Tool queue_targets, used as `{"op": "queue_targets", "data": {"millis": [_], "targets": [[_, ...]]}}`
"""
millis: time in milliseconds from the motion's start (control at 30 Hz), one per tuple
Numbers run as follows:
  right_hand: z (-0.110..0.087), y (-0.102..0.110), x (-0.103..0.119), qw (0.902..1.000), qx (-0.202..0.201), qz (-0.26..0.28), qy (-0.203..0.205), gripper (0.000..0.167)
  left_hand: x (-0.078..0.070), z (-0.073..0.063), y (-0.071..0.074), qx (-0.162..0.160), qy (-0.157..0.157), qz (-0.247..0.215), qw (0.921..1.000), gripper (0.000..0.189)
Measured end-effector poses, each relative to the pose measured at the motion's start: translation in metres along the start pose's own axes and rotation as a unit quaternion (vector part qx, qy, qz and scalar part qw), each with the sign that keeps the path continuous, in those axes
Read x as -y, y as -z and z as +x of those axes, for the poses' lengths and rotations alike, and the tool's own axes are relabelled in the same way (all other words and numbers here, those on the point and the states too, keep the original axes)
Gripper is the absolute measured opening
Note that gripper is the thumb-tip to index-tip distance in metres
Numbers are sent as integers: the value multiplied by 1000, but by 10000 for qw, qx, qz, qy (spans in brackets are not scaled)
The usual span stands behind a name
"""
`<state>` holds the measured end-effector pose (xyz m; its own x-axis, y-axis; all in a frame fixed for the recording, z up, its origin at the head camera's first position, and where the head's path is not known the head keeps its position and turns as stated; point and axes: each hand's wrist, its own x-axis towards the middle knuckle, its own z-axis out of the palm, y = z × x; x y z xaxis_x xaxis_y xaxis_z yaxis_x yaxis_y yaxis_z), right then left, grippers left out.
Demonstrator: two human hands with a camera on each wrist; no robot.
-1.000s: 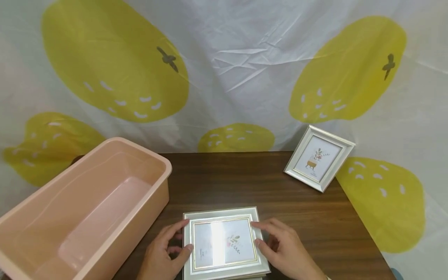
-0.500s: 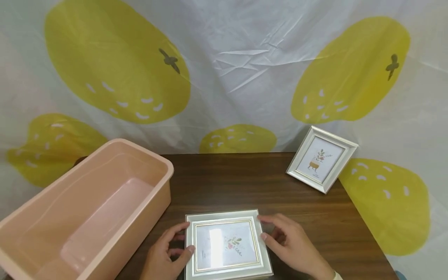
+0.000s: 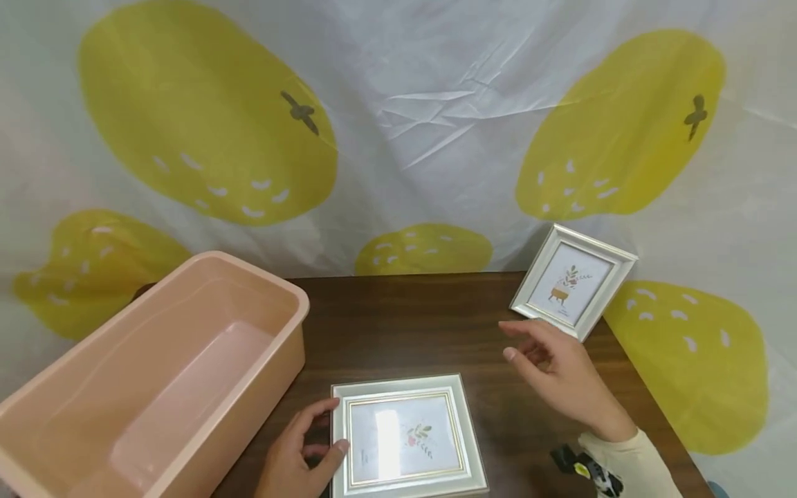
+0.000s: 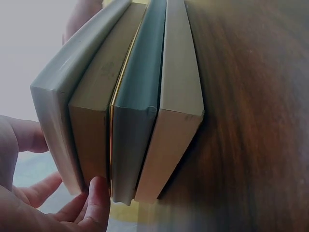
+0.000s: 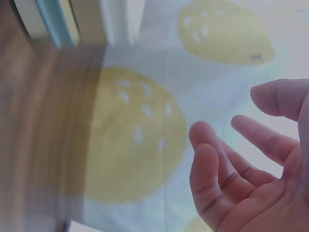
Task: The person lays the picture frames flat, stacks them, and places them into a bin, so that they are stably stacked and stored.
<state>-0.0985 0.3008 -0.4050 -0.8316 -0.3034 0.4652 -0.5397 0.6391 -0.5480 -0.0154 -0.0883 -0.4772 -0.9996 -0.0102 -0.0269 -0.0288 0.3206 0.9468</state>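
At the near part of the dark wooden surface [image 3: 405, 325], a stack of picture frames [image 4: 137, 92] lying flat, with white, tan, blue-green and cream layers along the side. Uppermost, a white frame with gold trim [image 3: 407, 439], face up, with a plant drawing and a bright streak of glare. At the left edge of the stack, the left hand [image 3: 301, 449], fingers and thumb apart and loosely bent, fingertips touching. Away from the stack, up in the air near the second frame [image 3: 573, 283], the right hand [image 3: 554, 366], fingers spread and softly curved, holding nothing; below it, a cream sleeve [image 3: 641, 463]. At the far right corner, that second frame, tilted before a white cloth with yellow fruit [image 3: 429, 173]. To the left, a pink plastic tub [image 3: 268, 380].
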Motion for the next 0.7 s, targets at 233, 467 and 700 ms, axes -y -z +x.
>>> {"op": "queue_targets", "data": {"millis": [233,467,700], "targets": [[34,32,-25,9956,-670,-636,149,35,1,0,1,51,-45,-94,9999,55],[59,51,-57,9898,-1059,-945,103,30,-2,0,2,81,300,-232,9992,53],[74,65,-83,9871,-1278,-906,-325,24,-4,1,1,-56,392,-8,9992,50]]}}
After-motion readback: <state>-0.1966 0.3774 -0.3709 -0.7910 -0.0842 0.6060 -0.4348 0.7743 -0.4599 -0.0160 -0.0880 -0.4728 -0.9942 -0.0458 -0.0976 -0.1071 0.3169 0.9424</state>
